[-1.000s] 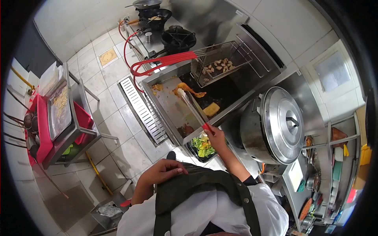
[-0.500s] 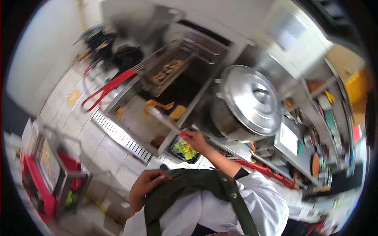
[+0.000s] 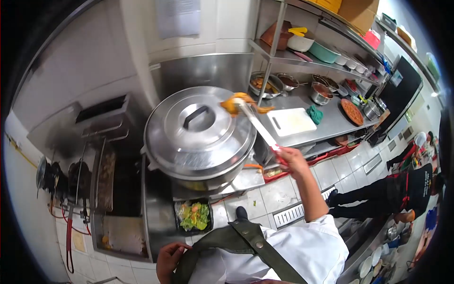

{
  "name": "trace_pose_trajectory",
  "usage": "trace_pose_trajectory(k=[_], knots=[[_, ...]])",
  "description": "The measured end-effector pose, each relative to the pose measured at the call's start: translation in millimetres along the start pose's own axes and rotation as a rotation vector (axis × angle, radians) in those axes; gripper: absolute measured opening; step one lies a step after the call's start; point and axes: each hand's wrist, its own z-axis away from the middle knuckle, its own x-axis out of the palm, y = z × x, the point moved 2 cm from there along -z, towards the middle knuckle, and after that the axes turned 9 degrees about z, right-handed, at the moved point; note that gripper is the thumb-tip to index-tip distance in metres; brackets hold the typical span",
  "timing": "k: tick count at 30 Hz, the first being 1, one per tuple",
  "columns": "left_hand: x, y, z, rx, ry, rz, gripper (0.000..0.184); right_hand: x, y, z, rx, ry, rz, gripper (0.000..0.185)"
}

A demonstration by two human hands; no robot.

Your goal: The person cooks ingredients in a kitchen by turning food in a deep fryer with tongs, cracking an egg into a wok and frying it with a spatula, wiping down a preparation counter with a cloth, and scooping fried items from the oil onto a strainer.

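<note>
My right hand [image 3: 294, 162] is wrapped round the red handle of metal tongs [image 3: 259, 127], held out with the arm stretched forward. At the tips of the tongs hangs an orange-brown cooked piece of food [image 3: 231, 105]; its kind is unclear. In this view it overlaps the lid of a large steel pot [image 3: 165, 137] and the back counter. Low in the view, my left hand [image 3: 169, 261] is beside the dark apron [image 3: 217, 244], with loosely bent fingers and nothing seen in them. A black tray of salad [image 3: 194, 217] stands below the pot.
At left is a fryer with a basket [image 3: 106, 175] and a draining surface [image 3: 124, 232]. A white cutting board [image 3: 292, 121] and a green cloth [image 3: 314, 114] lie on the steel counter, near several bowls. Another person [image 3: 397, 189] stands at right; a floor grate [image 3: 289, 215] runs between us.
The view has swung right. The tongs have risen from the fryer's draining surface and now carry the orange-brown food past the pot. My left hand remains low by the apron.
</note>
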Motion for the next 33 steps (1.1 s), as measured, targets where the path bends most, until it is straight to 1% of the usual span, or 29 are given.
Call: trace_pose_trajectory(k=[2,3,4,6,7,8,10,12,14,17,19,20,21,23,24,25,28,29,30,31,32,33], knots=[[39,13,-43,-0.049,-0.052,-0.021,0.017,-69,-6,-34,0.007,0.236,0.041,0.017],[59,19,-62,-0.095,-0.065,-0.009,0.017,-106,-4,-56,-0.001,0.288,0.070,0.017],[77,24,-78,-0.146,-0.073,-0.001,0.017,-142,-2,-78,-0.004,0.339,0.095,0.017],[107,26,-109,-0.110,-0.059,-0.003,0.015,-198,-8,-124,0.042,0.355,0.149,0.019],[121,30,-122,-0.110,-0.045,-0.033,0.014,-218,-8,-154,0.038,0.411,0.159,0.019],[133,32,-133,-0.113,-0.028,-0.060,0.013,-234,-7,-184,0.011,0.416,0.190,0.021],[148,32,-143,-0.130,0.030,-0.056,0.013,-259,-4,-249,0.057,0.361,0.189,0.022],[161,33,-150,-0.173,0.101,-0.028,0.013,-262,-9,-304,0.148,0.238,0.035,0.023],[174,41,-159,-0.194,0.119,-0.067,0.013,-260,-5,-356,0.283,0.145,-0.069,0.022],[185,44,-171,-0.170,0.128,-0.126,0.013,-252,19,-416,0.318,0.028,-0.230,0.023],[193,50,-176,-0.170,0.119,-0.103,0.016,-255,23,-419,0.376,-0.023,-0.283,0.024],[198,55,-177,-0.184,0.112,-0.061,0.022,-255,22,-421,0.403,-0.051,-0.307,0.024],[200,59,-178,-0.196,0.108,-0.012,0.030,-259,18,-414,0.378,-0.047,-0.273,0.025],[190,45,-176,-0.187,0.179,-0.039,0.016,-270,2,-372,0.332,-0.046,-0.194,0.028],[185,39,-172,-0.183,0.217,-0.047,0.013,-276,-3,-354,0.334,-0.016,-0.177,0.028],[185,40,-170,-0.197,0.185,-0.055,0.015,-280,-7,-334,0.334,0.013,-0.157,0.029],[184,48,-167,-0.236,0.101,-0.101,0.018,-279,-22,-271,0.230,0.052,-0.128,0.031],[181,49,-166,-0.251,0.086,-0.131,0.018,-281,-21,-255,0.207,0.005,-0.143,0.030],[177,50,-163,-0.265,0.089,-0.154,0.018,-269,-34,-227,0.168,0.069,-0.066,0.030],[179,53,-161,-0.214,0.039,-0.108,0.018,-262,-40,-205,0.145,0.083,-0.018,0.030],[179,56,-159,-0.158,0.013,-0.060,0.018,-259,-34,-191,0.046,0.095,-0.012,0.032],[175,51,-155,-0.094,-0.024,-0.072,0.020,-246,-44,-168,0.008,0.062,0.049,0.036]])
